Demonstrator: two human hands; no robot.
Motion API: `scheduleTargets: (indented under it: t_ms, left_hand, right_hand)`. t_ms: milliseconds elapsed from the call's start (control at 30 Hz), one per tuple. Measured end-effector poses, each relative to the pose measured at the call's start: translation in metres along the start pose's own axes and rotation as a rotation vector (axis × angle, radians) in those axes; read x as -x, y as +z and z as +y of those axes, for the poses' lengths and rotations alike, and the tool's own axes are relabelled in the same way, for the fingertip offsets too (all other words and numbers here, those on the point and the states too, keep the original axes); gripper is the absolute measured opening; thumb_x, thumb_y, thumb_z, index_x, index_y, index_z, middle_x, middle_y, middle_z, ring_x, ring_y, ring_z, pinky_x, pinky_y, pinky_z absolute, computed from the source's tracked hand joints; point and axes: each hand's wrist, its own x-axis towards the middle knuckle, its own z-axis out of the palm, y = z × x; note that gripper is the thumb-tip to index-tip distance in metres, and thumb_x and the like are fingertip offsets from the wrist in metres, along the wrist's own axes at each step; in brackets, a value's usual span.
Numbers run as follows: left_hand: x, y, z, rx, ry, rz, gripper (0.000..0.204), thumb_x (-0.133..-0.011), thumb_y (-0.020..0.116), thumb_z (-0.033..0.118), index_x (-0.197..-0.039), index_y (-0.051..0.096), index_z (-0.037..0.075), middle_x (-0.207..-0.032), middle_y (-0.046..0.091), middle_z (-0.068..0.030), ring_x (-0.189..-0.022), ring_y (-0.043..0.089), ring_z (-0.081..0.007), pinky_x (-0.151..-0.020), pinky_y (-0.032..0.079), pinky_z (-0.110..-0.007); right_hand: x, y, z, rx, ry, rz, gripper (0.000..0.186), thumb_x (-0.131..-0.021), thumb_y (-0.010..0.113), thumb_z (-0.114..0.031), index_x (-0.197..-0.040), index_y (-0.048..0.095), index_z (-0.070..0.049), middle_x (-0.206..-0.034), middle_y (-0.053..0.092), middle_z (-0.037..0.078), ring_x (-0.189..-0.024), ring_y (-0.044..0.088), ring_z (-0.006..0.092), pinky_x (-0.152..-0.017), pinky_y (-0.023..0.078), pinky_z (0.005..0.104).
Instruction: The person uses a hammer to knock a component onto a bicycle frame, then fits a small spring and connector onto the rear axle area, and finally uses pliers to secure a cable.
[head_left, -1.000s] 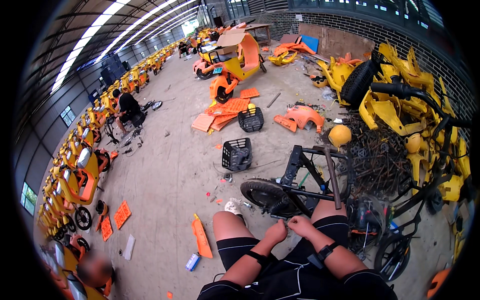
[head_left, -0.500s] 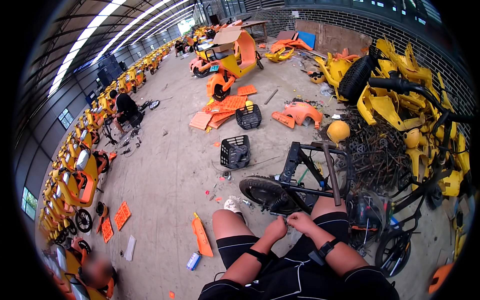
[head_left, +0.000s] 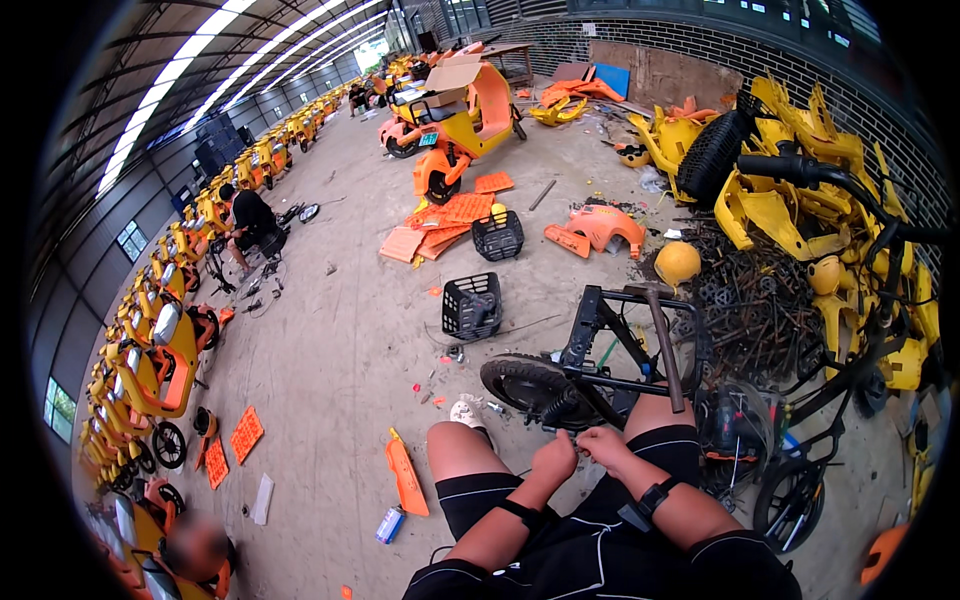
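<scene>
I sit with a black scooter frame (head_left: 578, 345) lying in front of my knees, its rear wheel (head_left: 527, 382) toward the left. My left hand (head_left: 556, 458) and my right hand (head_left: 604, 447) are close together between my thighs, just behind the wheel end of the frame. Fingers of both hands are bent into a pinch. Whatever lies between them is too small to make out. A brown tool shaped like a hammer (head_left: 664, 345) rests across the frame, its handle reaching toward my right thigh.
Right of me are a red and black power tool (head_left: 728, 425), a heap of rusty metal parts (head_left: 765, 300) and piled yellow panels (head_left: 770, 215). Black baskets (head_left: 472, 306) and orange panels (head_left: 405, 475) lie about the floor. Scooters (head_left: 165, 350) line the left, where a person (head_left: 255, 220) crouches.
</scene>
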Motion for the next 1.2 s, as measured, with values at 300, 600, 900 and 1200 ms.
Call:
scheduleTargets:
  t_ms: [300, 600, 900, 1200]
  left_hand:
    - [0.000, 0.008, -0.005, -0.070, 0.074, 0.064, 0.026, -0.094, 0.048, 0.022, -0.106, 0.048, -0.002, -0.082, 0.070, -0.0248, -0.073, 0.070, -0.0430, -0.065, 0.055, -0.055]
    - [0.001, 0.006, -0.005, -0.070, 0.101, 0.070, 0.024, -0.094, 0.046, 0.020, -0.106, 0.048, -0.001, -0.080, 0.069, -0.0248, -0.071, 0.069, -0.0440, -0.064, 0.054, -0.056]
    - [-0.001, 0.016, 0.000, -0.129, 0.091, 0.037, 0.019, -0.095, 0.047, 0.018, -0.102, 0.050, 0.001, -0.080, 0.071, -0.0218, -0.072, 0.071, -0.0399, -0.063, 0.057, -0.051]
    - [-0.003, 0.021, -0.003, -0.169, 0.170, 0.124, 0.019, -0.094, 0.049, 0.018, -0.102, 0.049, 0.001, -0.075, 0.070, -0.0190, -0.065, 0.071, -0.0371, -0.056, 0.056, -0.048]
  right_hand:
    - [-0.005, -0.002, 0.007, -0.008, 0.022, -0.015, 0.014, -0.091, 0.065, -0.020, -0.093, 0.068, -0.007, -0.082, 0.066, 0.001, -0.071, 0.059, 0.0107, -0.057, 0.045, 0.0263]
    - [-0.001, -0.001, 0.002, -0.146, 0.060, -0.017, 0.007, -0.089, 0.065, -0.015, -0.089, 0.064, -0.007, -0.077, 0.062, 0.001, -0.067, 0.057, 0.0111, -0.055, 0.044, 0.0251]
    - [-0.003, 0.000, 0.010, -0.214, 0.097, 0.043, 0.010, -0.087, 0.064, -0.015, -0.082, 0.059, -0.008, -0.071, 0.057, 0.001, -0.060, 0.051, 0.0123, -0.052, 0.042, 0.0279]
    - [-0.006, 0.000, 0.008, -0.258, 0.120, 0.057, 0.011, -0.086, 0.065, -0.016, -0.080, 0.059, -0.008, -0.071, 0.055, 0.001, -0.060, 0.049, 0.0126, -0.053, 0.040, 0.0283]
